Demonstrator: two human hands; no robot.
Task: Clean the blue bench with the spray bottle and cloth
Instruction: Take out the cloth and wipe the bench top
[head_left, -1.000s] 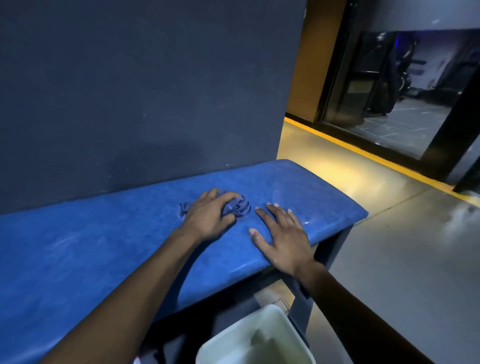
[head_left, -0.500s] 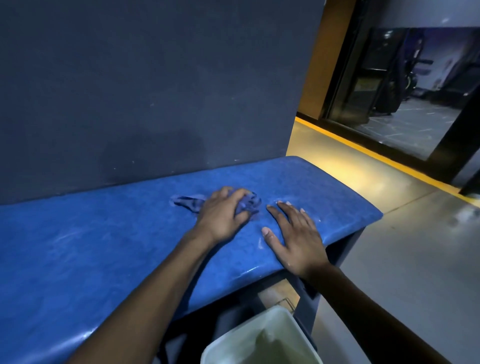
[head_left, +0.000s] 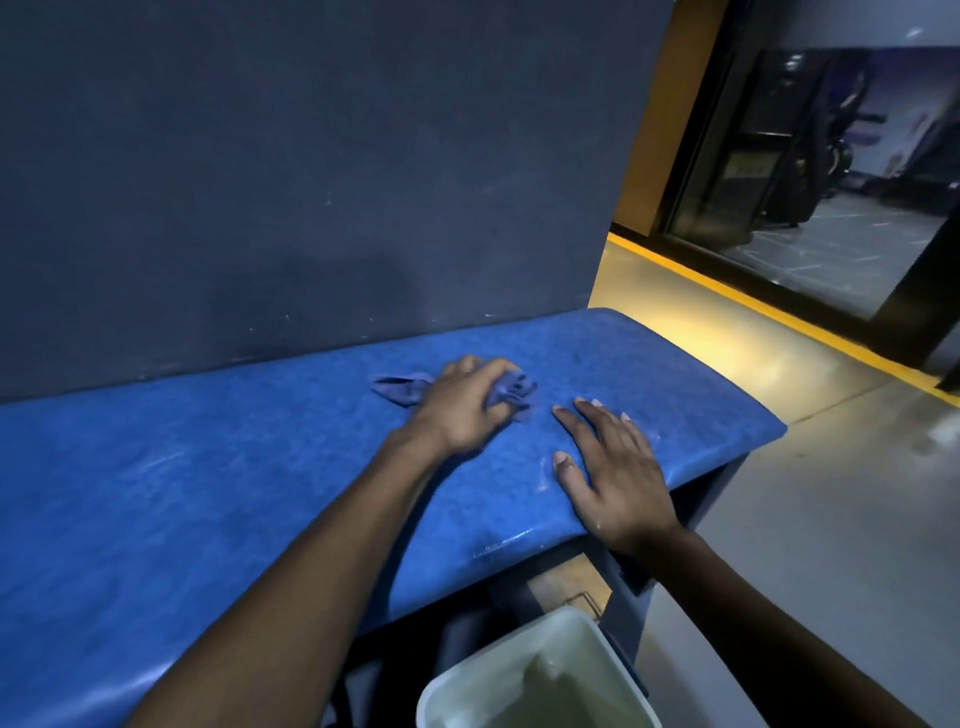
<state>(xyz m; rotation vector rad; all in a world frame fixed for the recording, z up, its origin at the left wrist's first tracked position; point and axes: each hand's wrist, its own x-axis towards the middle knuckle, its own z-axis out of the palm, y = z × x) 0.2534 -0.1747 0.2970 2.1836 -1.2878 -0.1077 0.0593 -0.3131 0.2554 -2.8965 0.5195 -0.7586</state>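
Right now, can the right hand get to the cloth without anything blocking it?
Probably yes. The right hand lies flat on the blue bench, beside the cloth, with only bare bench surface between them. But the left hand already grips the cloth and covers most of it.

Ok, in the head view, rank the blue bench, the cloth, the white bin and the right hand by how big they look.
1. blue bench, by far the largest.
2. white bin, though it is cut off by the frame and nearest the camera, so unsure.
3. right hand, flat on the bench.
4. cloth, partly covered by the left hand.
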